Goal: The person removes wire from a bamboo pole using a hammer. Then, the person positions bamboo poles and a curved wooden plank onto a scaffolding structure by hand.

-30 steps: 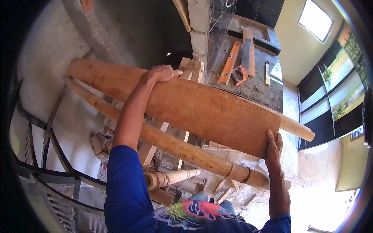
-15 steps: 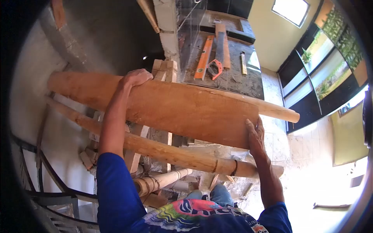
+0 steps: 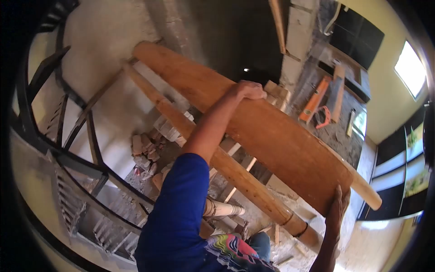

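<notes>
A long reddish-brown wooden board (image 3: 281, 145) lies across two round wooden poles, a far pole (image 3: 369, 197) and a near pole (image 3: 258, 199). My left hand (image 3: 250, 90) is closed over the board's far edge near its middle, with the fingertips hidden behind it. At the board's right end, my right hand (image 3: 336, 208) grips the end edge, its thumb side on the top face. Wire is tied around the near pole close to its right end.
An orange spirit level (image 3: 315, 100), a red-handled handsaw (image 3: 323, 117) and a narrow yellowish tool (image 3: 351, 122) lie on a dusty counter. Broken bricks (image 3: 144, 147) are piled below left. A dark metal railing (image 3: 90, 170) curves along the left. A shorter tied pole (image 3: 222, 208) lies underneath.
The view has swung to the left and tilted, so the board now slants down to the right and more railing shows. Both hands keep about the same places on the board.
</notes>
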Tool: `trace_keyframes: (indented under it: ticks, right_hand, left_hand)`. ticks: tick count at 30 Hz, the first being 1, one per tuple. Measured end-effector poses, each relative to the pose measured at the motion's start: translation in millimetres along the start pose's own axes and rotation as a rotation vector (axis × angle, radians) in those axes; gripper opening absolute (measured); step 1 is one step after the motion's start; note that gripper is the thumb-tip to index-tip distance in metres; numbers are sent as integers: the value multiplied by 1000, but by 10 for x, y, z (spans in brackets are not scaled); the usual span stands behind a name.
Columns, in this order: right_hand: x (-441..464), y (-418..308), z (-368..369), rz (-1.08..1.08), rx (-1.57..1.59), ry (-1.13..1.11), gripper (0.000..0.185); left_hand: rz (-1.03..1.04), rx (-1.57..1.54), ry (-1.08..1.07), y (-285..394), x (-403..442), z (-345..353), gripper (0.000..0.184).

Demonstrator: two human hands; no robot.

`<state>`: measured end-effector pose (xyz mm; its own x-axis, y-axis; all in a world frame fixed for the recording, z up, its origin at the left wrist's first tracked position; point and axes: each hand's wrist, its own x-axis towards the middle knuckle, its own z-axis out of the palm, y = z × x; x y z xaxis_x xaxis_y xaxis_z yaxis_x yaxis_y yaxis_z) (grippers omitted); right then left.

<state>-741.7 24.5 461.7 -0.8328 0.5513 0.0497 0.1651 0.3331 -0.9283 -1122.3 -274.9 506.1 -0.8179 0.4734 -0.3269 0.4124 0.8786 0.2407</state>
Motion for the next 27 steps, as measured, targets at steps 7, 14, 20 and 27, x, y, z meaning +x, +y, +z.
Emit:
trace_keyframes:
  ticks: [7, 14, 20, 27]
  right_hand:
    - [41, 30, 21, 72, 109, 119, 63]
    - [123, -16, 11, 65, 236, 37, 48]
    - [117, -207, -37, 105, 180, 58, 46]
    - [189, -82, -89, 101, 220, 10, 50]
  left_hand:
    - [-30, -106, 45, 48, -110, -51, 55]
    - [-23, -67, 161, 47, -154, -60, 54]
    - [164, 42, 21, -232, 357, 75, 45]
    - [123, 4, 27, -95, 84, -10, 47]
